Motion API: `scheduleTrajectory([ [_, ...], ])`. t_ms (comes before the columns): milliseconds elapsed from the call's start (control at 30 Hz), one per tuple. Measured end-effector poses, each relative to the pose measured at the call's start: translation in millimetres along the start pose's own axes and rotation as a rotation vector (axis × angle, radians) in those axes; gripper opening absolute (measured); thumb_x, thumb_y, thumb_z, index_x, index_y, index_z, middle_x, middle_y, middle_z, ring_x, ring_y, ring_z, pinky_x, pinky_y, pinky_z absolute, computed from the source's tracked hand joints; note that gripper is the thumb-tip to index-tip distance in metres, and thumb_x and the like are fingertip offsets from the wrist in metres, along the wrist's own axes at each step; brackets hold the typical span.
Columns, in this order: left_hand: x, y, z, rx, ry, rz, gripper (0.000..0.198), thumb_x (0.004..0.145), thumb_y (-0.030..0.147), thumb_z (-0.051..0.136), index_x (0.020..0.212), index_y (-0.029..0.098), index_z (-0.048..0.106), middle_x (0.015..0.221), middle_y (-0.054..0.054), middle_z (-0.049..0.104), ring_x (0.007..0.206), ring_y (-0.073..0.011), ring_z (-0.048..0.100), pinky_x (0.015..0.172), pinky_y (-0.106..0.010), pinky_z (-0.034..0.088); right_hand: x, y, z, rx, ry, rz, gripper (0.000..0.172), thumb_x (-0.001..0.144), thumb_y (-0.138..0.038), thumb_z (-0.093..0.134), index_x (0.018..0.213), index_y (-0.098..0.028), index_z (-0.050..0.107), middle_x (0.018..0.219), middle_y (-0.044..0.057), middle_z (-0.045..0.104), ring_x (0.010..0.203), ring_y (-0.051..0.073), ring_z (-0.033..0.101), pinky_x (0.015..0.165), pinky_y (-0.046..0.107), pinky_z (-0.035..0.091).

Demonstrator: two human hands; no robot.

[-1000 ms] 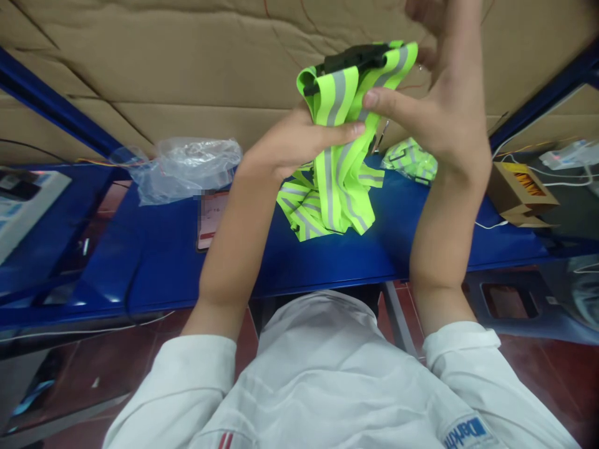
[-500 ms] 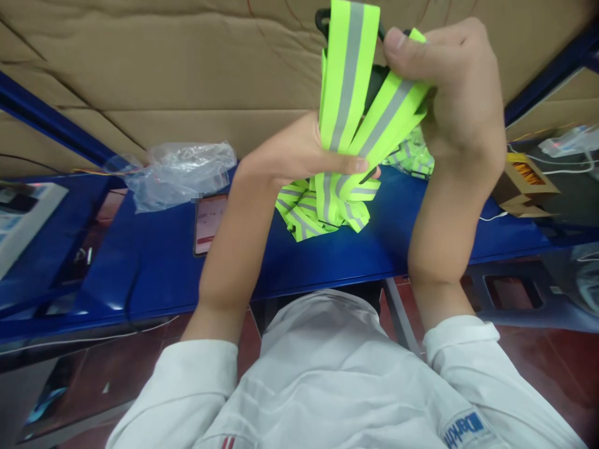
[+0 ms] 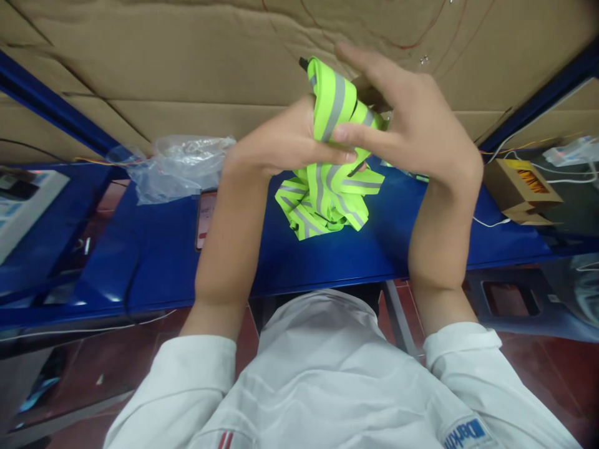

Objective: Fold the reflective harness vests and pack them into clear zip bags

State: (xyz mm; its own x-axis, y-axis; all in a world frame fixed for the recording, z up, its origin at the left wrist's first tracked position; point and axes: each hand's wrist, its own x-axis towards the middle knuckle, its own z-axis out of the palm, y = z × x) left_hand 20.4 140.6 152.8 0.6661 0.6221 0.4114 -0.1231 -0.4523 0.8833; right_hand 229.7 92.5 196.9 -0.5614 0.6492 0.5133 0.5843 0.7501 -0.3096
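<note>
A neon-yellow reflective strap with a grey centre stripe is bunched in my left hand, which is closed around it with the thumb across the front. A black plastic piece shows at the top of the folded loop. More of the same yellow webbing spreads below the left hand, over the table; whether it is all one piece cannot be made out. My right hand is at the bundle's right side, slightly blurred. Its fingers are spread and its thumb tip touches the webbing.
The blue table has a crumpled clear plastic bag and a phone on the left. At right stand an open cardboard box and white cables. Cardboard sheeting forms the back, with blue frame bars at the sides.
The strap loop that stood tall is now folded down small over my left hand. My right hand has let go of the strap end and moved lower and left, its fingers opening.
</note>
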Motion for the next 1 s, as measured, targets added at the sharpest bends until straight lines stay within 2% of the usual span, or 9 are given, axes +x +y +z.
scheduleTrajectory([
  [67, 0, 0, -0.7, 0.011, -0.018, -0.005, 0.029, 0.077, 0.029, 0.096, 0.096, 0.02, 0.076, 0.094, -0.004, 0.072, 0.089, -0.02, 0.067, 0.076, -0.033, 0.055, 1, -4, 1, -0.058, -0.024, -0.001, 0.062, 0.109, -0.062, 0.059, 0.156, -0.022, 0.061, 0.145, 0.005, 0.069, 0.125, 0.028, 0.065, 0.113, 0.036, 0.044],
  [200, 2, -1, 7.6, -0.118, -0.046, -0.032, 0.027, 0.081, 0.036, 0.094, 0.095, 0.022, 0.076, 0.096, -0.006, 0.076, 0.092, -0.0251, 0.071, 0.084, -0.04, 0.06, 5, -7, 3, -0.168, -0.013, 0.033, 0.041, 0.11, -0.053, 0.057, 0.128, -0.021, 0.076, 0.118, 0.008, 0.075, 0.107, 0.03, 0.066, 0.1, 0.038, 0.048],
  [367, 4, -4, 17.1, -0.32, -0.115, -0.167, 0.038, 0.08, 0.039, 0.095, 0.108, 0.02, 0.078, 0.101, -0.009, 0.078, 0.097, -0.0312, 0.078, 0.085, -0.045, 0.065, 2, -1, -4, -0.171, 0.127, 0.021, 0.038, 0.111, -0.048, 0.058, 0.127, -0.019, 0.075, 0.115, 0.007, 0.074, 0.108, 0.028, 0.066, 0.1, 0.036, 0.047],
  [467, 4, -5, 22.8, -0.315, -0.108, -0.221, 0.043, 0.077, 0.034, 0.098, 0.11, 0.015, 0.077, 0.103, -0.01, 0.079, 0.102, -0.0338, 0.079, 0.088, -0.046, 0.065, -3, -1, -12, -0.105, 0.17, 0.047, 0.033, 0.109, -0.049, 0.061, 0.127, -0.025, 0.076, 0.124, 0.004, 0.075, 0.111, 0.027, 0.066, 0.103, 0.035, 0.047],
  [533, 5, -5, 26.6, -0.282, -0.085, -0.216, 0.045, 0.076, 0.035, 0.1, 0.108, 0.014, 0.076, 0.102, -0.01, 0.079, 0.101, -0.0319, 0.078, 0.092, -0.045, 0.063, -6, -3, -17, -0.077, 0.174, 0.08, 0.028, 0.107, -0.048, 0.065, 0.118, -0.026, 0.078, 0.116, 0.003, 0.075, 0.105, 0.026, 0.065, 0.098, 0.034, 0.046],
  [633, 7, -5, 28.9, -0.256, -0.065, -0.154, 0.046, 0.071, 0.032, 0.103, 0.105, 0.014, 0.077, 0.101, -0.009, 0.08, 0.093, -0.0252, 0.076, 0.087, -0.04, 0.064, -6, -9, -19, -0.037, 0.216, 0.13, 0.021, 0.103, -0.041, 0.07, 0.093, -0.022, 0.073, 0.087, 0.002, 0.061, 0.082, 0.019, 0.051, 0.079, 0.033, 0.039],
  [733, 7, -5, 28.0, -0.288, -0.058, -0.107, 0.04, 0.073, 0.027, 0.102, 0.101, 0.013, 0.078, 0.097, -0.008, 0.08, 0.086, -0.0216, 0.076, 0.079, -0.035, 0.065, -4, -12, -17, 0.08, 0.269, 0.151, 0.031, 0.103, -0.03, 0.067, 0.075, -0.018, 0.058, 0.075, 0.0, 0.04, 0.071, 0.014, 0.032, 0.067, 0.033, 0.024],
  [900, 5, -4, 28.3, -0.349, -0.09, -0.185, 0.037, 0.077, 0.023, 0.095, 0.106, 0.01, 0.077, 0.099, -0.008, 0.08, 0.093, -0.0274, 0.081, 0.085, -0.042, 0.067, 0, -5, -11, 0.246, 0.358, 0.222, 0.06, 0.101, -0.022, 0.067, 0.056, -0.021, 0.026, 0.063, -0.003, 0.012, 0.063, 0.011, 0.007, 0.058, 0.034, 0.009],
  [1000, 5, -6, 28.1, -0.359, -0.109, -0.226, 0.039, 0.076, 0.025, 0.094, 0.107, 0.009, 0.078, 0.099, -0.01, 0.08, 0.095, -0.0303, 0.081, 0.087, -0.046, 0.066, 2, 1, -8, 0.284, 0.364, 0.265, 0.063, 0.1, -0.021, 0.068, 0.055, -0.022, 0.024, 0.062, -0.004, 0.011, 0.061, 0.01, 0.006, 0.056, 0.033, 0.006],
])
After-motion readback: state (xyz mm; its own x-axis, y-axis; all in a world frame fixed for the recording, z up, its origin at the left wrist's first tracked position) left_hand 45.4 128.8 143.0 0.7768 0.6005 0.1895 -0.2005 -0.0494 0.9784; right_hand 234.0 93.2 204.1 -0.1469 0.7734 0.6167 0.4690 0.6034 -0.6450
